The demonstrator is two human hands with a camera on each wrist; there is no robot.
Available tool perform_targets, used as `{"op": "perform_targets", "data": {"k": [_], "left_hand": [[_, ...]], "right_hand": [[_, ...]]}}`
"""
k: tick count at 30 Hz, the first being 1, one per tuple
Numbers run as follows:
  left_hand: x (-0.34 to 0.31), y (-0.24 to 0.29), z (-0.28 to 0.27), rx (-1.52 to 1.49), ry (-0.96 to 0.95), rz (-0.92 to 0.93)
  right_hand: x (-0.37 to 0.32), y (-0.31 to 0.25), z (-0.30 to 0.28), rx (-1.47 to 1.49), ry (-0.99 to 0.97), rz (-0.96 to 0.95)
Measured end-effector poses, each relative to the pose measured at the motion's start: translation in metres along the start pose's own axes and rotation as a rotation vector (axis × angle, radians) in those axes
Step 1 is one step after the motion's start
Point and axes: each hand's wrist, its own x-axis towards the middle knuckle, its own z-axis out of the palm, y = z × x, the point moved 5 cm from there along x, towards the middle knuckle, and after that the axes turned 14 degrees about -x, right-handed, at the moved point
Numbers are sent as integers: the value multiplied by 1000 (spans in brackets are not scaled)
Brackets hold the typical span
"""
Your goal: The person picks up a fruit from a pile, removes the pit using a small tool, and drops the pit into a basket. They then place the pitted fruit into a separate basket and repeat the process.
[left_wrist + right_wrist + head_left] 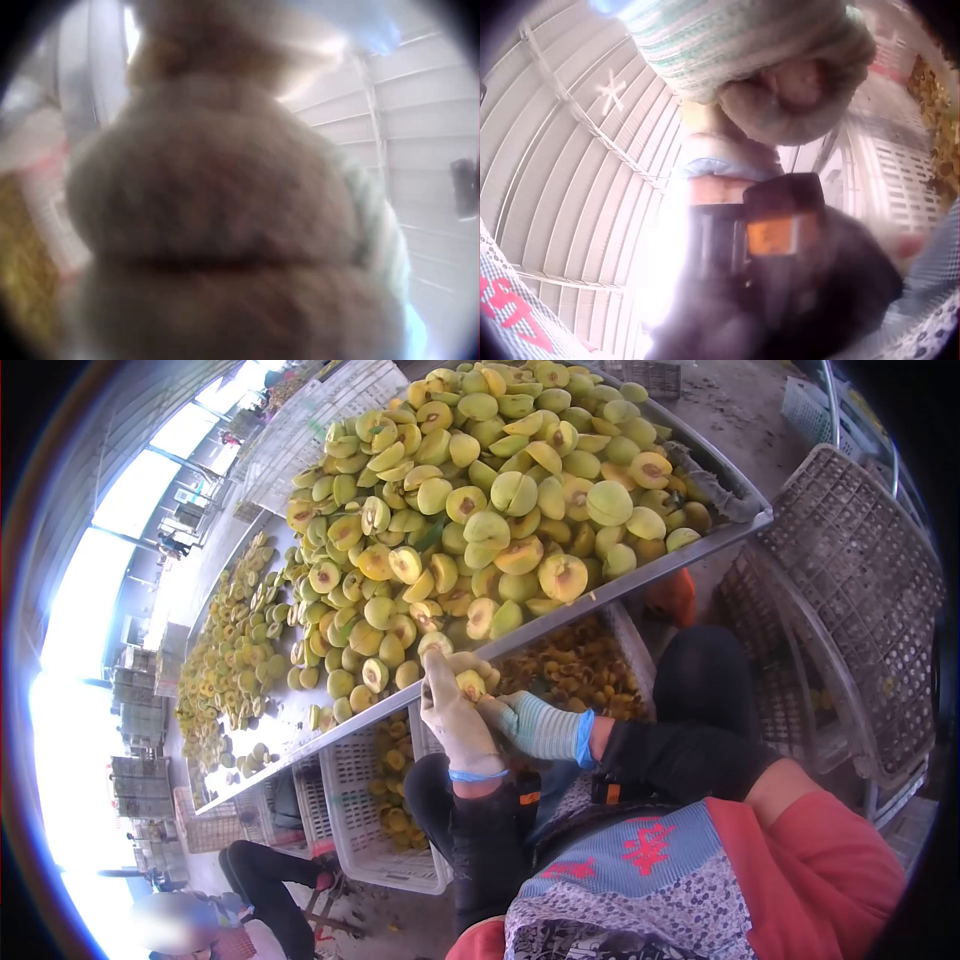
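In the head view, my gloved left hand (458, 718) grips a cut yellow-green fruit (471, 684) at the heap's front edge. My right hand (540, 728), in a striped glove, meets the same fruit from the right, its fingertips partly hidden. The right wrist view shows the right hand (757, 67) with curled fingers, close above the left hand (731, 150). Blurred glove fabric of the left hand (217, 180) fills most of the left wrist view. Halved fruit (510, 495) lies heaped on the metal-edged table (640, 565) beyond both hands.
Below the table edge stand a white crate (345, 800) holding fruit pieces and another container with brownish pieces (580, 670). Stacked plastic crates (860, 560) are at the right. Another person's dark-clad leg (270, 865) is at lower left.
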Motion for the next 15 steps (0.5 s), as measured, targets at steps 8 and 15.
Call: {"op": "perform_targets", "data": {"k": [8,15], "left_hand": [[5,-9,2,37,29,-30],[2,-8,10,75,7,-77]], "right_hand": [[-14,-9,-14,192,-197,550],[-18,0,-13,309,-312,555]]}}
